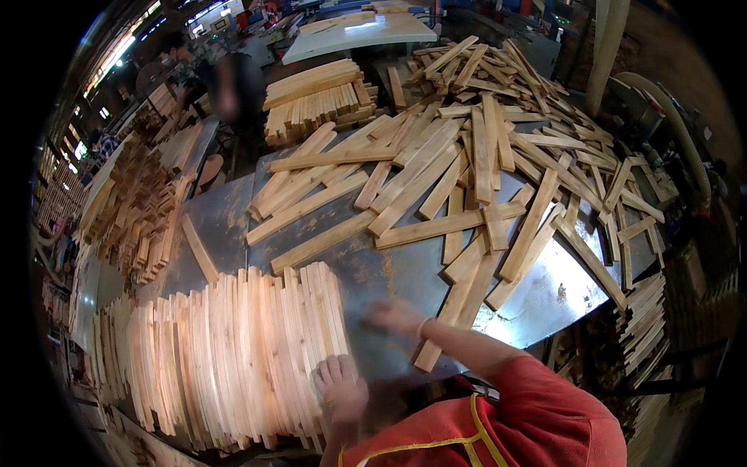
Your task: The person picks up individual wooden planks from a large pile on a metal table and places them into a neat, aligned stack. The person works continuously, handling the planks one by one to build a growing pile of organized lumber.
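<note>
A long row of pale wooden slats (233,350), stood on edge side by side, fills the near left of the metal table (366,288). My left hand (340,383) rests against the right-hand end of this row, its fingers lying over the last slats without wrapping round any. To the right of the row, my right hand (397,317) hovers over the bare metal, smeared by motion, so its fingers cannot be made out. Close to my right wrist lies a loose slat (459,311), part of a big jumbled heap of slats (482,148) across the far and right side.
Behind the heap's left edge rises a neat stack of slats (311,97). More piled wood (140,210) stands at the left, and further slats (646,327) lie below the table's right edge. A pale-topped table (358,40) is at the back. A person (183,66) is at the far left.
</note>
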Tool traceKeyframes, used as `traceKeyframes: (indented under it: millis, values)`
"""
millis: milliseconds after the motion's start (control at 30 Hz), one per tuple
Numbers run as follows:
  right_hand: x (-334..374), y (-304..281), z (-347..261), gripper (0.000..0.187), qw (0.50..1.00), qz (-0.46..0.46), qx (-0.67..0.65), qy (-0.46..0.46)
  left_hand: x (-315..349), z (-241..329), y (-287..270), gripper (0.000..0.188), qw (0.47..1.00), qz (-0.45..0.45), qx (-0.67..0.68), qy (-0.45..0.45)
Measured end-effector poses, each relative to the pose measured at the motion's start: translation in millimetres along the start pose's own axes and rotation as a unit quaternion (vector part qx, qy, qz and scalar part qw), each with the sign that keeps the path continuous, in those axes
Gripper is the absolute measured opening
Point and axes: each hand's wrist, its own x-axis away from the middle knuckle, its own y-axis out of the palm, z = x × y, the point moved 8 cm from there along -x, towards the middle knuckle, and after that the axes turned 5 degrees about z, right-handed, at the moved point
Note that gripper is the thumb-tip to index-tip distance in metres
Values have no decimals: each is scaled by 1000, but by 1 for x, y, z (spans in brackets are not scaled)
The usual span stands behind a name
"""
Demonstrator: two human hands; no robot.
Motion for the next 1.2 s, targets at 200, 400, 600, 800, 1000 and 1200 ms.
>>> traceKeyframes:
  millis: [200,400,600,800,1000,1200]
  values:
    - [17,-318,3,71,817,449,359,34,-1,6,-9,79,1000,26,-9,10]
    - [33,-375,85,85,844,431,283,150,-12,20,-19,71,999,38,-23,21]
    - [92,-189,55,95,912,292,-237,160,-3,17,-15,72,998,36,-41,26]
    - [110,-8,38,94,961,-7,-268,64,-5,13,-10,75,999,25,-41,20]
    - [137,118,23,85,950,-259,2,175,-18,20,-24,72,992,-25,97,-70]
    - [169,129,-35,55,896,-437,79,0,-13,22,7,76,998,35,-26,-41]
